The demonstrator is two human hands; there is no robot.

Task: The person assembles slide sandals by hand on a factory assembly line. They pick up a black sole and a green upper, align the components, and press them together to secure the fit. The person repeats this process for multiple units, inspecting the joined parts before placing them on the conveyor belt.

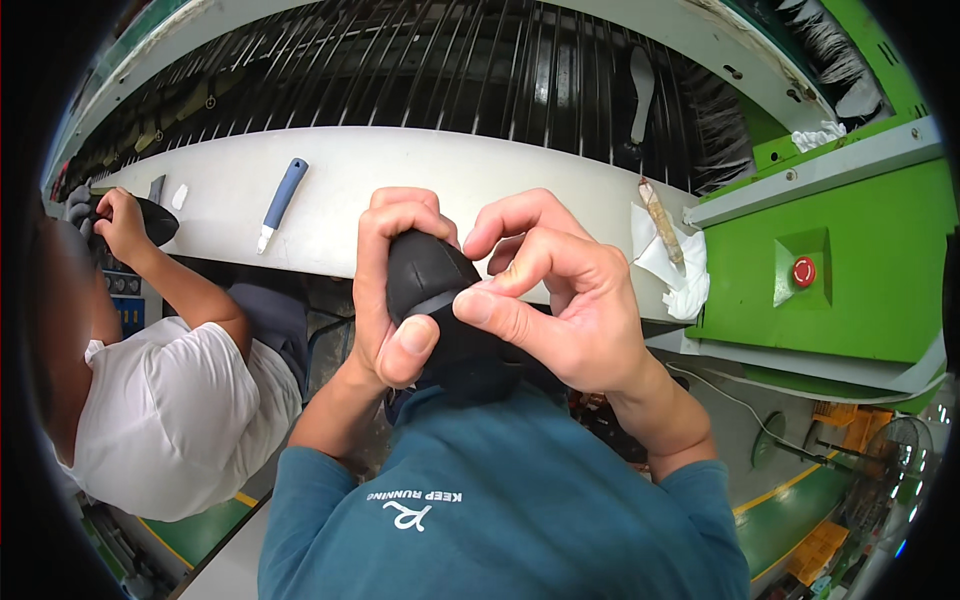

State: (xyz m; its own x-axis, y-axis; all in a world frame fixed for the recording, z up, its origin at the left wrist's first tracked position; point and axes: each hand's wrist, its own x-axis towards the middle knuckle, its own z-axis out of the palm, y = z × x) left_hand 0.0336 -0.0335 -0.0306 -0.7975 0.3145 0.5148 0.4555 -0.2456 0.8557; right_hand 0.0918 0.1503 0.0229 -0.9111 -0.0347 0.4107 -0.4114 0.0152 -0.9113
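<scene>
A black shoe [422, 275] with a rounded toe is held up close to my body, above the near edge of the white bench. Around it wraps my left hand [385, 290], fingers over the far side and thumb pressed near a dark grey band that crosses the shoe. My right hand [560, 290] is at the shoe's right side, thumb and index finger pinched together at the end of that band. Whatever lies between those fingertips is too small to make out. The lower part of the shoe is dark and partly hidden by my hands.
On the white bench [340, 200] lies a blue-handled blade tool [284, 205]. A tape-wrapped tool [660, 220] rests on crumpled white paper [685, 290]. Metal rollers [450, 70] run behind. Right stands a green machine with a red button [803, 271]; left, a co-worker's hand [122, 225] holds another black shoe.
</scene>
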